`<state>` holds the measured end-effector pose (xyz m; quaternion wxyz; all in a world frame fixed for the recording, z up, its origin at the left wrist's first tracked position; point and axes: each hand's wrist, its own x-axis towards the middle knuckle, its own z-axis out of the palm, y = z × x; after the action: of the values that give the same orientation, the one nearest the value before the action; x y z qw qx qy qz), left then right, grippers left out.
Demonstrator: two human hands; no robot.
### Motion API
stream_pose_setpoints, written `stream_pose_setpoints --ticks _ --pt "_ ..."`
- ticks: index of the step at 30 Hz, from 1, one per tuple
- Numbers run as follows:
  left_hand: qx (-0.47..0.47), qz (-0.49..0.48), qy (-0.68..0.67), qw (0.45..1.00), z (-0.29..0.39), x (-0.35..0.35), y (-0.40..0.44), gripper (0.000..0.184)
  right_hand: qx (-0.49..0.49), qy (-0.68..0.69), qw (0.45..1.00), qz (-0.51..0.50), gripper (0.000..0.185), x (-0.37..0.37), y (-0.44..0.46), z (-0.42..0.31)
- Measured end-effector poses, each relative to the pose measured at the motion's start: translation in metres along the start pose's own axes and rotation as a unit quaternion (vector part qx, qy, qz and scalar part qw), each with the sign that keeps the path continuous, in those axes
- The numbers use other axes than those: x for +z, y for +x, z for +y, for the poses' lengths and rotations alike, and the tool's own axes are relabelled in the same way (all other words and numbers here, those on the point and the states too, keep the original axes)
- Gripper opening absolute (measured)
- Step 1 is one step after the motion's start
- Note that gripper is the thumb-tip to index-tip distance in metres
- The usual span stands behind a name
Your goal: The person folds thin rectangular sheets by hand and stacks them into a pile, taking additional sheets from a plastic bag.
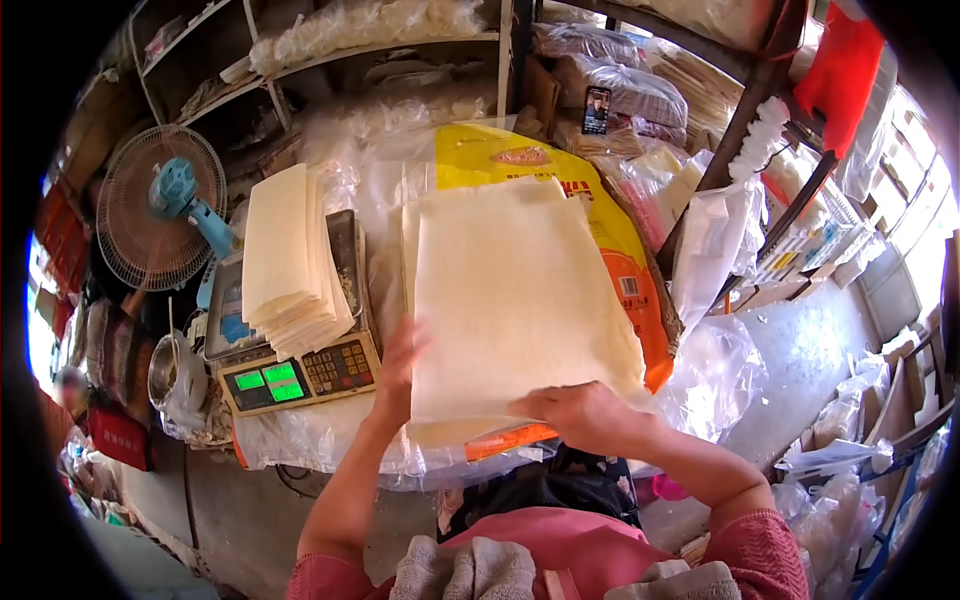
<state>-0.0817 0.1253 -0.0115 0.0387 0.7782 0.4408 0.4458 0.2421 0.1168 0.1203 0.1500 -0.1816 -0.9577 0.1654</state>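
Note:
A stack of wide, cream-coloured sheets (pixel 520 300) lies on a yellow and orange printed bag (pixel 625 250) in front of me. My left hand (pixel 402 365) is at the stack's left edge, its fingers blurred by motion. My right hand (pixel 580 412) rests at the near edge, its fingers together on the top sheet; whether they grip it is unclear. To the left, a digital scale (pixel 300 375) with green lit displays bears a pile of narrower, folded cream sheets (pixel 290 255).
A blue fan (pixel 180 195) stands at the left beside a metal pot (pixel 172 375). Shelves with bagged goods (pixel 370 30) are behind. A phone (pixel 596 110) is propped at the back. Plastic bags (pixel 710 370) lie right of the work surface.

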Motion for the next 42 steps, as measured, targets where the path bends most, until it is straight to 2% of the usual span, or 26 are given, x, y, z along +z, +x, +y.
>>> stream_pose_setpoints --ticks 1,4,5,6,8,9,10,12,13,15,16,18,20,21,24,26,27,29,32,33,36,37,40,41,42 --pt "0.022 -0.07 -0.063 0.995 0.0 -0.006 -0.004 0.025 -0.019 0.054 0.998 -0.026 0.04 -0.007 -0.006 0.001" --pt "-0.17 -0.104 -0.227 0.953 0.032 -0.019 -0.005 0.02 0.173 0.286 0.942 -0.009 0.031 -0.051 -0.02 0.014" --pt "-0.113 -0.071 -0.221 0.966 0.029 -0.021 -0.006 0.016 0.193 0.237 0.952 0.01 0.032 -0.06 -0.027 0.027" --pt "-0.176 -0.055 -0.22 0.958 0.029 -0.02 -0.012 0.015 0.212 0.187 0.959 0.028 0.033 -0.065 -0.037 0.043" --pt "-0.301 -0.021 -0.215 0.929 0.026 -0.016 -0.027 0.014 0.172 0.228 0.958 -0.006 0.034 -0.057 -0.06 0.083" --pt "-0.328 0.001 -0.215 0.92 0.006 -0.008 -0.035 0.015 0.203 0.209 0.957 0.016 0.036 -0.041 -0.075 0.09" --pt "-0.38 0.038 -0.181 0.906 0.019 -0.01 -0.021 0.012 0.162 0.1 0.978 0.09 0.035 -0.019 -0.082 0.105" --pt "-0.416 0.024 -0.144 0.898 0.035 -0.018 0.004 0.015 0.324 0.213 0.921 0.035 0.029 -0.012 -0.072 0.114" --pt "-0.431 0.026 -0.152 0.889 0.034 -0.016 0.011 0.02 0.336 0.203 0.911 0.128 0.023 -0.008 -0.056 0.11" --pt "-0.462 0.026 -0.169 0.87 0.032 -0.013 0.023 0.03 0.355 0.301 0.857 0.222 0.025 0.008 -0.034 0.12" --pt "-0.46 0.027 -0.098 0.882 0.029 -0.008 0.027 0.037 0.362 0.348 0.822 0.267 0.027 0.018 -0.026 0.129" --pt "-0.45 0.03 0.044 0.892 0.023 0.005 0.033 0.052 0.415 0.26 0.834 0.253 0.029 0.038 -0.016 0.152" --pt "-0.301 -0.005 0.205 0.931 0.029 0.013 0.036 0.061 0.465 0.173 0.839 0.225 0.028 0.037 -0.005 0.149" --pt "-0.222 -0.022 0.282 0.933 0.031 0.017 0.038 0.066 0.488 0.132 0.838 0.204 0.027 0.035 -0.002 0.145" --pt "-0.223 -0.237 0.224 0.919 0.051 0.025 0.047 0.077 0.505 0.056 0.842 0.179 0.031 0.037 0.003 0.147" --pt "-0.228 -0.261 0.227 0.91 0.053 0.028 0.043 0.083 0.511 -0.001 0.846 0.151 0.038 0.03 0.007 0.139" --pt "-0.231 -0.272 0.228 0.906 0.053 0.03 0.041 0.086 0.458 -0.048 0.871 0.172 0.043 0.027 0.01 0.131" --pt "-0.217 -0.264 0.232 0.911 0.05 0.032 0.038 0.085 0.345 -0.139 0.904 0.21 0.055 0.025 0.018 0.107" --pt "-0.188 -0.249 0.251 0.916 0.05 0.03 0.035 0.079 0.263 -0.155 0.947 0.101 0.058 0.07 0.023 0.119" --pt "-0.174 -0.243 0.26 0.918 0.051 0.029 0.035 0.076 0.282 -0.118 0.951 0.052 0.055 0.088 0.018 0.124" --pt "-0.115 -0.272 0.224 0.929 0.029 0.014 0.024 0.065 0.294 -0.101 0.949 0.048 0.054 0.081 0.021 0.116" --pt "-0.059 -0.203 0.267 0.94 0.029 0.008 0.021 0.047 0.292 -0.103 0.95 0.044 0.054 0.08 0.02 0.117" --pt "-0.074 -0.186 0.263 0.944 0.023 -0.014 0.021 0.027 0.36 -0.053 0.931 -0.039 0.052 0.051 0.041 0.086" --pt "-0.03 -0.128 0.265 0.955 0.033 -0.019 0.028 0.014 0.299 -0.039 0.953 -0.011 0.054 0.041 0.05 0.069" --pt "-0.016 -0.124 0.242 0.962 0.05 -0.026 0.04 0.019 0.238 -0.023 0.971 0.017 0.055 0.032 0.058 0.049"
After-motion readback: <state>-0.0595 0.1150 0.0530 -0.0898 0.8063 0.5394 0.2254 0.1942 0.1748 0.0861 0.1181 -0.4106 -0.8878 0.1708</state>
